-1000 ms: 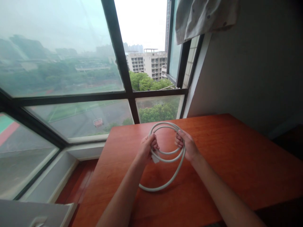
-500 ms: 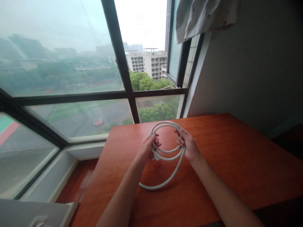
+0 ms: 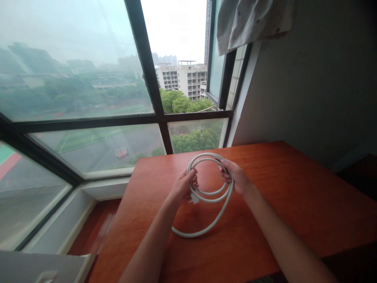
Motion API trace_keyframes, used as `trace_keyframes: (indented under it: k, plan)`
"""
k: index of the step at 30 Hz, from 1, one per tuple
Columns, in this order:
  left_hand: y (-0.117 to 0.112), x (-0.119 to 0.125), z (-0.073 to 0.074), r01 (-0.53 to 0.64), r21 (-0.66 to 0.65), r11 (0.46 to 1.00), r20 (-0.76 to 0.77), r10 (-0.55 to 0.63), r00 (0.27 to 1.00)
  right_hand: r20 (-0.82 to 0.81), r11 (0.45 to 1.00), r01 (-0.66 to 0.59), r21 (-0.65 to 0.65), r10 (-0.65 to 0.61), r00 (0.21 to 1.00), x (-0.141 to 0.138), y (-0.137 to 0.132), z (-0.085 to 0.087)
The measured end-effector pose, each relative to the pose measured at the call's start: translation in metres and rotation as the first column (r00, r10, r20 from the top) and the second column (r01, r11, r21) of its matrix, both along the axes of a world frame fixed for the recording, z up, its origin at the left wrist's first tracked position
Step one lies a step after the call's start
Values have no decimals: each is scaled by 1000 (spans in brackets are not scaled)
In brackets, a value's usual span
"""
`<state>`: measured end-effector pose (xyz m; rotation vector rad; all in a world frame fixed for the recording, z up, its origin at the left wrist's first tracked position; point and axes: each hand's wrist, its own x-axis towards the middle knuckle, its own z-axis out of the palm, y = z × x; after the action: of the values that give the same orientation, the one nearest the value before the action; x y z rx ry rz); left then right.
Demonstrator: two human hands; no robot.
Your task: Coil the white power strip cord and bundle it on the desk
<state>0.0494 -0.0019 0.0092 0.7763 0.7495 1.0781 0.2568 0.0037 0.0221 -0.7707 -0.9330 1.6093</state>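
A whitish cable (image 3: 211, 199) is wound in several loops above the table. My left hand (image 3: 185, 185) is closed around the left side of the coil, fingers curled over the strands. Just below those fingers a pale plug-like end (image 3: 194, 198) pokes out, partly hidden. On the coil's right side, my right hand (image 3: 235, 177) grips the strands between thumb and fingers. One larger loop hangs lower, toward the tabletop, and passes out of sight behind my left forearm.
The reddish-brown wooden table (image 3: 279, 204) spreads beneath both hands. Beyond its far edge stands a dark-framed window (image 3: 118, 121), with a casement swung outward. A pale spotted cloth (image 3: 256, 23) hangs at the upper right, beside a grey wall (image 3: 309, 86).
My right hand has shifted slightly to the right and turned a little, carrying its side of the coil along. The left hand stays nearly in place, still gripping.
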Motion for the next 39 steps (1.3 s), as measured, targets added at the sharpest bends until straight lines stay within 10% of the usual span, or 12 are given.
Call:
trace_keyframes:
  k: [7, 31, 39]
  plan:
    - [-2, 2, -2, 55, 12, 998, -63, -54, 997, 156, 993, -110, -44, 116, 981, 10, 8, 5]
    - [5, -3, -11, 54, 233, 971, -320, 24, 947, -172, 997, 42, -71, -54, 984, 7, 10, -6]
    - [6, 8, -16, -134, 182, 974, -90, 153, 984, -61, 994, 93, 53, -90, 994, -3, 2, 2]
